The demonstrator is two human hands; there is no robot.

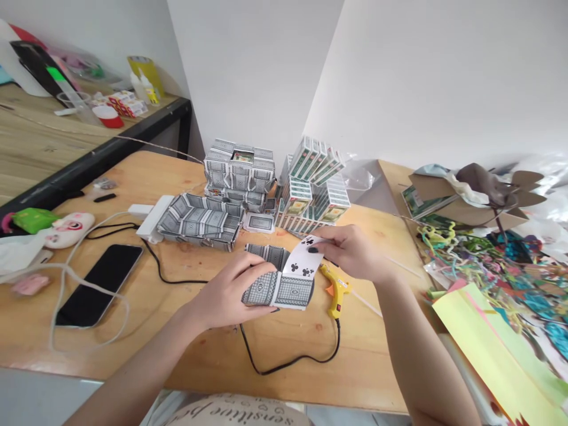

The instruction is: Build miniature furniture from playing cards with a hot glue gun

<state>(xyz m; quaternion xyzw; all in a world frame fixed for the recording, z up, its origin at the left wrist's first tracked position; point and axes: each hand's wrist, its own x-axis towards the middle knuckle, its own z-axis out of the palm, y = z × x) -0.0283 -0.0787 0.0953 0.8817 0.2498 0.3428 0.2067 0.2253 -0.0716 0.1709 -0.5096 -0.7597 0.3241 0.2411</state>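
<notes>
My left hand is closed around a small piece built from folded playing cards, held just above the wooden table. My right hand pinches the upper edge of a clubs card that stands up from that piece. A yellow glue gun lies on the table right below my right hand, with its black cord looping toward the front edge.
Behind stand a card tray, a card box and stacked card packs. At left lie a black phone, white cables and a pink toy. Coloured paper scraps crowd the right side.
</notes>
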